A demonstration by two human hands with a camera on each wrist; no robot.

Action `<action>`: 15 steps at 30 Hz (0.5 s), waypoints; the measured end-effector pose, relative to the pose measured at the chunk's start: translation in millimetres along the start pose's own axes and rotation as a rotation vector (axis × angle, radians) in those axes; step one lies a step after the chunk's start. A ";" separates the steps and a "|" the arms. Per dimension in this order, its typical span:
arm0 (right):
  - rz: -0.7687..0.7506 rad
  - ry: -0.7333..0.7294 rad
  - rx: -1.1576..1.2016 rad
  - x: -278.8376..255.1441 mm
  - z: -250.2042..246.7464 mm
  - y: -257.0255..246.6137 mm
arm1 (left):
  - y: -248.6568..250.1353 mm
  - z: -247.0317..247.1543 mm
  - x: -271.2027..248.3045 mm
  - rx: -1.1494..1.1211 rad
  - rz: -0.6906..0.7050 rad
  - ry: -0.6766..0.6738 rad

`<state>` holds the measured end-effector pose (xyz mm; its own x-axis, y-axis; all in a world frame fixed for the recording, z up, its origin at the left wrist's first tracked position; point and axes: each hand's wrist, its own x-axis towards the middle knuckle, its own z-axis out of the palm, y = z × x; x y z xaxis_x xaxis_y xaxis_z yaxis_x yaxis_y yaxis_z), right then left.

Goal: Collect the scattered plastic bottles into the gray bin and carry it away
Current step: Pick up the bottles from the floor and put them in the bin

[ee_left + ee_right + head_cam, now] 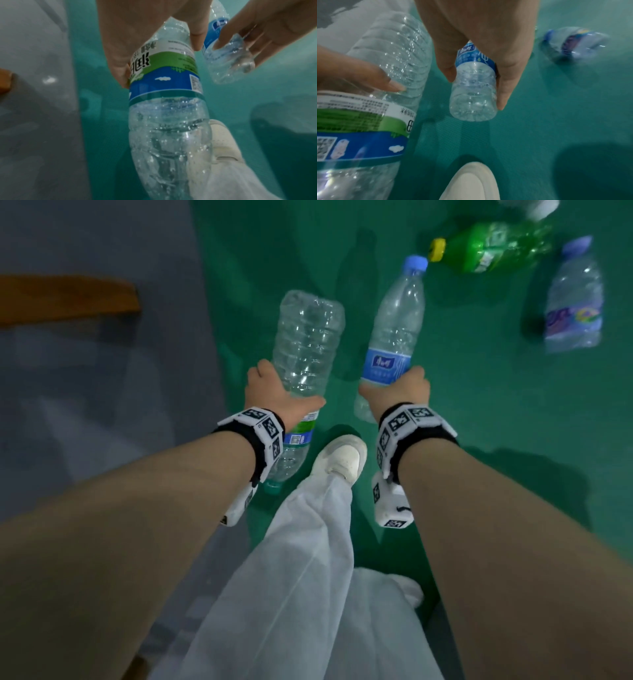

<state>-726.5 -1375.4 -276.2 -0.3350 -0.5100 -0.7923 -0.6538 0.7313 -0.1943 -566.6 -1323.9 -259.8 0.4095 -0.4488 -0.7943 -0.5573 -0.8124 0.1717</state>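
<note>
My left hand (274,395) grips a large clear bottle (306,344) with a green and blue label (164,71), its cap end pointing back toward my body. My right hand (399,393) grips a smaller clear bottle (397,330) with a blue cap and blue label (474,58), held above the green floor. On the floor lie a green bottle with a yellow cap (493,246) and a clear bottle with a purple label (573,299), seen also in the right wrist view as a bottle (573,42). The gray bin is out of view.
A gray floor area (85,388) borders the green floor (479,405) on the left. An orange-brown wooden piece (68,299) lies at far left. My white shoe (342,457) and white trouser leg (308,577) stand below the hands. Another bottle end (534,207) shows at top right.
</note>
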 end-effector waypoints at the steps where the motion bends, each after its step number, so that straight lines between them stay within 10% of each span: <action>1: 0.028 0.006 0.032 -6.3 -5.0 8.4 | 6.2 0.4 -6.8 0.009 0.020 0.001; 15: 0.209 0.065 0.342 -113.5 -142.7 167.4 | 123.6 54.4 -168.4 0.292 0.347 -0.076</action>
<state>-894.8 -1259.7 -136.3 -0.4864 -0.3540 -0.7988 -0.3077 0.9251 -0.2226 -743.7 -1328.4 -136.6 0.1150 -0.6383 -0.7611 -0.8366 -0.4754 0.2722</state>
